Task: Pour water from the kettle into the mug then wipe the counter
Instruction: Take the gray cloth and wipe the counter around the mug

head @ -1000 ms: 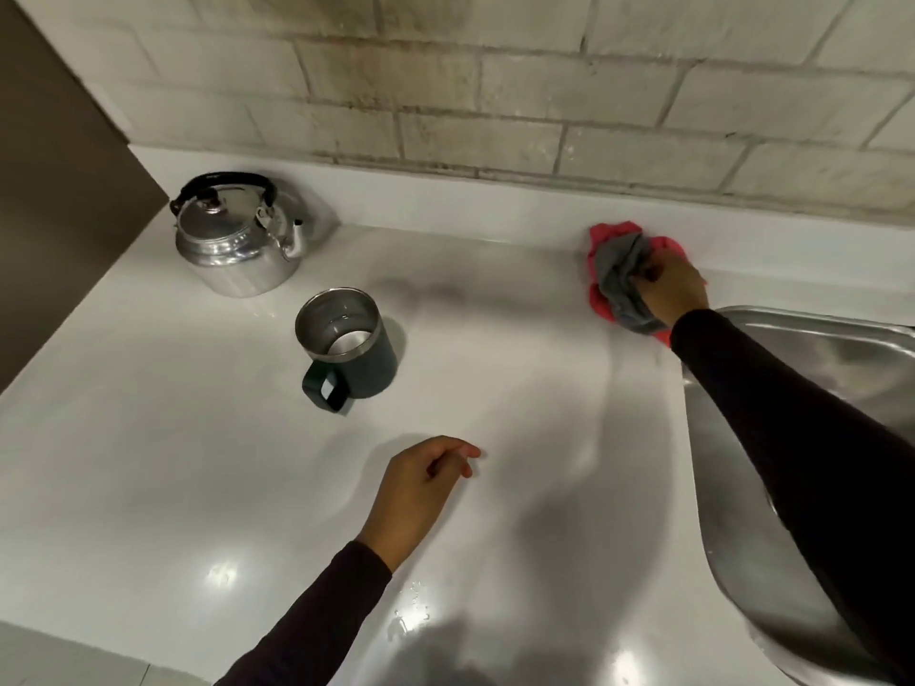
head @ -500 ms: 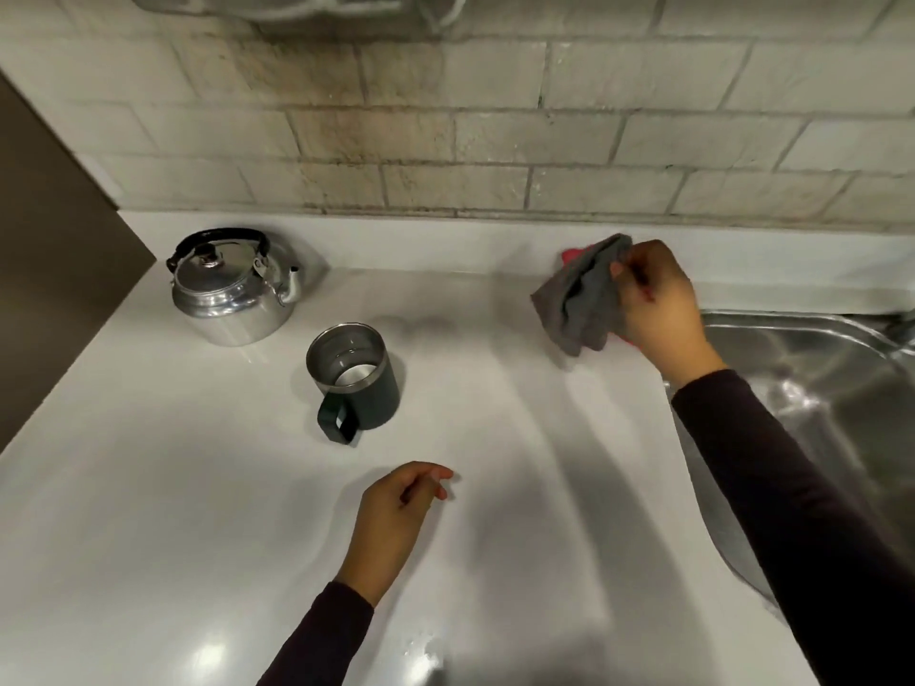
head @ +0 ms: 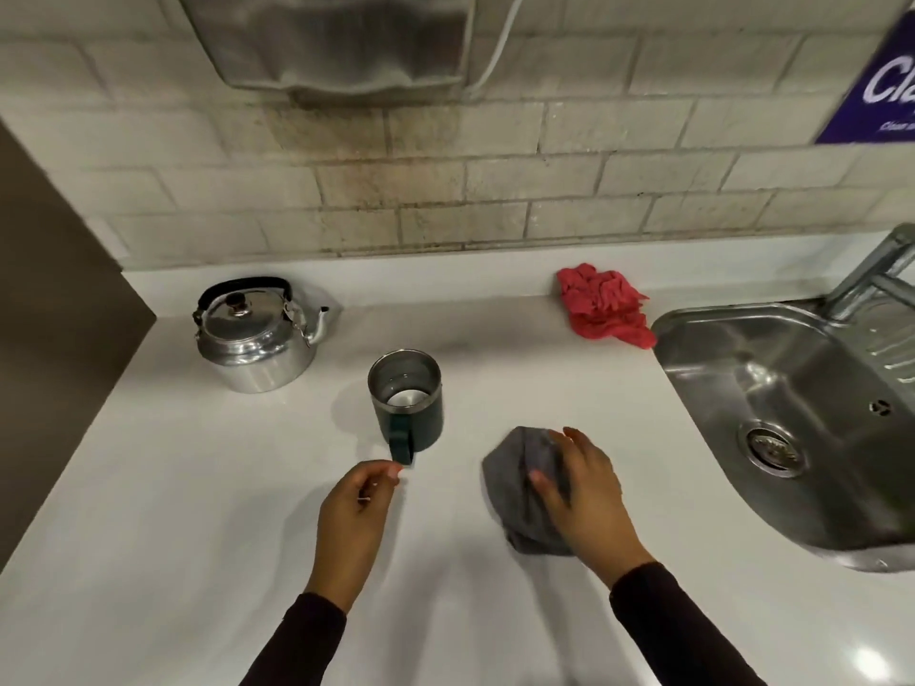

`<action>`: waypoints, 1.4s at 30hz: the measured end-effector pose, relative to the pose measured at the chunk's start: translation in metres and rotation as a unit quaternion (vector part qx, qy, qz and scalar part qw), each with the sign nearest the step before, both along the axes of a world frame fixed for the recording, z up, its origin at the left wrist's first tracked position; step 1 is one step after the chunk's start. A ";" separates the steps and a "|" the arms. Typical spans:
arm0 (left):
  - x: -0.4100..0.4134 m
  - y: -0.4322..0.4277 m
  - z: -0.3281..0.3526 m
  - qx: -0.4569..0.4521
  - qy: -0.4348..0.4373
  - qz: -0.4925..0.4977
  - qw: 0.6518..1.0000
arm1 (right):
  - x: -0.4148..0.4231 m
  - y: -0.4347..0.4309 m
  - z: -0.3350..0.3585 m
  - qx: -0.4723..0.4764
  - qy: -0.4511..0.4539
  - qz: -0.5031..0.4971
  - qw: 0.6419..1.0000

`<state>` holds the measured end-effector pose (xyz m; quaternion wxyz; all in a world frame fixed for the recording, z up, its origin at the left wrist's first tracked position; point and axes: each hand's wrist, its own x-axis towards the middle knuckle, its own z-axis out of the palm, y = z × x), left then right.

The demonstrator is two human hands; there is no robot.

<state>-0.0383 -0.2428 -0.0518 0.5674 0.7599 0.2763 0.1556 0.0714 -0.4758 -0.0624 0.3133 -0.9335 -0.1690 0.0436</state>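
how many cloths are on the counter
2. A grey cloth lies under the right hand, right of the mug. A red cloth lies crumpled by the wall, left of the sink. None seems hidden.

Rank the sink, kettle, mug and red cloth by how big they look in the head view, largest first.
1. sink
2. kettle
3. mug and red cloth: these look about alike, and the mug sits nearer the camera, so no ranking between them.
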 end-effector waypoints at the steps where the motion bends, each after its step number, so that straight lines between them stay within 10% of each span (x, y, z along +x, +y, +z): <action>1: 0.002 0.006 0.000 -0.001 -0.004 0.003 1.000 | -0.006 0.007 -0.006 -0.051 -0.032 0.022 0.998; 15: 0.047 0.021 -0.002 -0.248 0.032 -0.091 0.964 | -0.014 0.032 -0.050 -0.210 0.011 0.031 0.977; 35: 0.050 0.039 0.003 -0.226 -0.022 -0.037 0.973 | 0.125 0.091 -0.044 -0.084 0.011 0.076 0.993; 42: 0.034 0.066 0.010 -0.212 -0.034 -0.006 0.977 | 0.104 0.171 -0.041 -0.080 -0.008 0.228 0.970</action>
